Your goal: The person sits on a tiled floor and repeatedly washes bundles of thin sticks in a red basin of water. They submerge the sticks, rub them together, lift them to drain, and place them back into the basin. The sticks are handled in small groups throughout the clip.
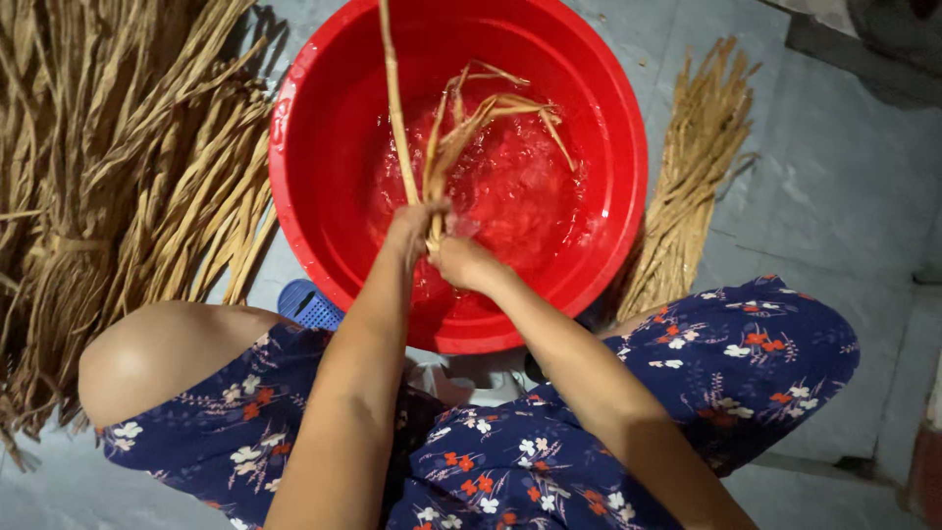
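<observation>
A big red plastic basin with water in it stands on the floor in front of my knees. Over it, my left hand and my right hand are closed together on a small bunch of tan dried reed stalks. The stalks fan out upward from my hands over the splashing water. One long stalk rises past the top of the view.
A large heap of dried reed bundles lies on the floor to the left of the basin. A smaller bundle lies to its right. A blue slotted plastic item sits under the basin's near rim. Grey concrete floor surrounds all this.
</observation>
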